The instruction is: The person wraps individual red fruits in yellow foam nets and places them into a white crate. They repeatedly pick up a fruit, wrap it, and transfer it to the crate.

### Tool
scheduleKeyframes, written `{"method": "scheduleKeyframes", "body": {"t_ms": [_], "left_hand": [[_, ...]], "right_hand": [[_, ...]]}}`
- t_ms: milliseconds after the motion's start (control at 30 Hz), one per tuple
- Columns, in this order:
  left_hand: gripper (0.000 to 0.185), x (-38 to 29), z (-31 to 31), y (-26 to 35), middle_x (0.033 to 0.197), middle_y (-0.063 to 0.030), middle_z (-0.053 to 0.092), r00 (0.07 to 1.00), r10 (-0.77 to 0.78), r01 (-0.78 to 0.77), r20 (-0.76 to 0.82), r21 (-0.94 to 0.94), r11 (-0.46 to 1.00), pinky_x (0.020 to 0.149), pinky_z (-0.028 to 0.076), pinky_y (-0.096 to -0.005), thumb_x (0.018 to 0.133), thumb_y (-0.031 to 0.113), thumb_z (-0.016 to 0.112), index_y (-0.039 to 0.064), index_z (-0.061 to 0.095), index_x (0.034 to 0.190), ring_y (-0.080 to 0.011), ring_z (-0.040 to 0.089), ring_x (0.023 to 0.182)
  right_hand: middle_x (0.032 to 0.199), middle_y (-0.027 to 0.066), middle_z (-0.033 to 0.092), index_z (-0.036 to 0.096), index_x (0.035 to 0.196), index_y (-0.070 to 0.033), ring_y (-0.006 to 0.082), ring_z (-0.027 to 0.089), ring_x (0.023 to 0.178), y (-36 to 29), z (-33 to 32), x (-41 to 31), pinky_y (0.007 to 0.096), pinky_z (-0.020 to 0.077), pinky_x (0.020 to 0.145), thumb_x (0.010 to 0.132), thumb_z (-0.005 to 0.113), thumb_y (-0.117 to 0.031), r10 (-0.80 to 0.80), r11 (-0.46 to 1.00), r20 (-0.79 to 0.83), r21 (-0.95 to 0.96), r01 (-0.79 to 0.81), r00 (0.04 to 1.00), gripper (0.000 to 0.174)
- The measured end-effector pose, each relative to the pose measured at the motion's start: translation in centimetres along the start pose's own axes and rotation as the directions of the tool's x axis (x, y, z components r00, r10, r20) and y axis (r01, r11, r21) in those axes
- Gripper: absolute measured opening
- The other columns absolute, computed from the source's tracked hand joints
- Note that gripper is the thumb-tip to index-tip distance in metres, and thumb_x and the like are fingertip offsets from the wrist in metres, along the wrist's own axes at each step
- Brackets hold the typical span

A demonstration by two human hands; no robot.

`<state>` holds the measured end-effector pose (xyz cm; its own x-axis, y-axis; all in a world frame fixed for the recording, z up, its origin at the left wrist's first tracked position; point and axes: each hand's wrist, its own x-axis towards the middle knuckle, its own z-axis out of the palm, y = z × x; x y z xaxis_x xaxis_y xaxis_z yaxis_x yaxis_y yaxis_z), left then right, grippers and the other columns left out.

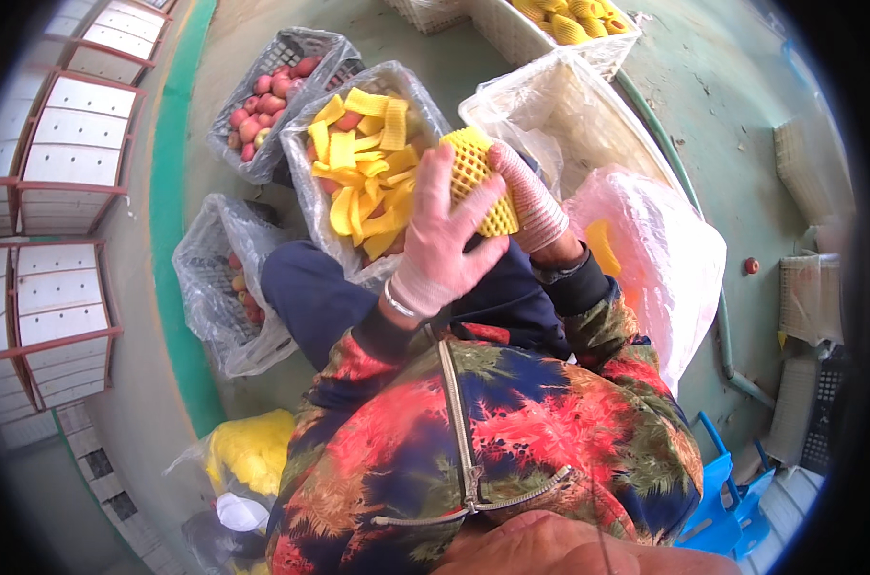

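A yellow foam fruit net (478,180) is held upright between my two hands, above my lap. My left hand (438,230), in a pale glove with a bracelet at the wrist, lies along its near left side with fingers spread across the mesh. Against the right side presses my right hand (528,194), in a striped knit glove. Whether fruit sits inside the net is hidden. Just left of the hands, a plastic-lined crate (295,154) holds loose flat yellow foam nets (363,194) lying over red apples (349,121).
Apples fill another lined crate (223,133) at the upper left; a third lined crate (198,266) holds a few. Ahead right stand a lined white crate (593,93) and one with netted fruit (568,29). A pink plastic bag (665,237) sits beside my right arm, near a hose (726,338).
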<state>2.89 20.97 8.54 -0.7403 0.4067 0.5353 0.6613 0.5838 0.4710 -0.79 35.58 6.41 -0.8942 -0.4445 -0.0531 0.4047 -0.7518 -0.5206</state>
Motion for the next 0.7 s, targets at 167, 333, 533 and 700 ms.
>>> {"method": "scheduleKeyframes", "body": {"t_ms": [167,333,533,700], "left_hand": [[0.046,-2.1,0.8,-0.6,0.148,-0.0275,0.032,0.994,-0.055,0.058,0.100,-0.023,0.998,0.101,0.043,-0.0414,0.082,0.024,0.072,0.007,0.063,0.123,-0.0384,0.048,0.126],[0.040,-5.5,-0.7,-6.4,0.137,-0.0197,0.049,0.922,-0.379,0.378,0.080,0.027,0.925,0.107,0.038,-0.0364,0.085,0.011,0.065,0.005,0.059,0.124,-0.0329,0.048,0.127],[0.031,-10.0,-3.0,-11.8,0.123,-0.0119,0.059,0.730,-0.678,0.683,0.087,-0.081,0.726,0.095,0.046,-0.0301,0.088,0.006,0.063,-0.001,0.061,0.119,-0.0210,0.057,0.114],[0.028,-11.5,-3.6,-16.2,0.116,-0.0134,0.063,0.692,-0.722,0.722,0.016,-0.044,0.691,0.090,0.048,-0.0301,0.087,0.013,0.065,0.000,0.064,0.112,-0.0225,0.063,0.102]], "right_hand": [[0.107,0.0096,0.064,0.055,0.121,-0.001,0.0184,0.063,0.097,-3.3,-10.1,1.3,0.0300,0.0516,0.083,0.093,0.060,-0.033,-0.166,0.975,-0.123,-0.170,0.144,0.978,0.043],[0.101,0.0110,0.067,0.061,0.114,0.001,0.0204,0.065,0.090,-6.3,-29.8,3.2,0.0319,0.0523,0.079,0.083,0.069,-0.039,-0.365,0.831,-0.672,-0.547,-0.099,0.645,0.052],[0.114,0.0243,0.064,0.060,0.119,0.002,0.0334,0.063,0.106,0.3,-45.0,-2.8,0.0398,0.0498,0.091,0.064,0.074,-0.054,-0.463,0.039,-0.807,-0.431,-0.902,0.366,0.080],[0.118,0.0222,0.064,0.063,0.119,-0.008,0.0340,0.058,0.117,4.3,-45.1,-1.9,0.0407,0.0464,0.097,0.077,0.066,-0.050,-0.321,-0.311,-0.798,-0.419,-0.853,0.510,0.060]]}}
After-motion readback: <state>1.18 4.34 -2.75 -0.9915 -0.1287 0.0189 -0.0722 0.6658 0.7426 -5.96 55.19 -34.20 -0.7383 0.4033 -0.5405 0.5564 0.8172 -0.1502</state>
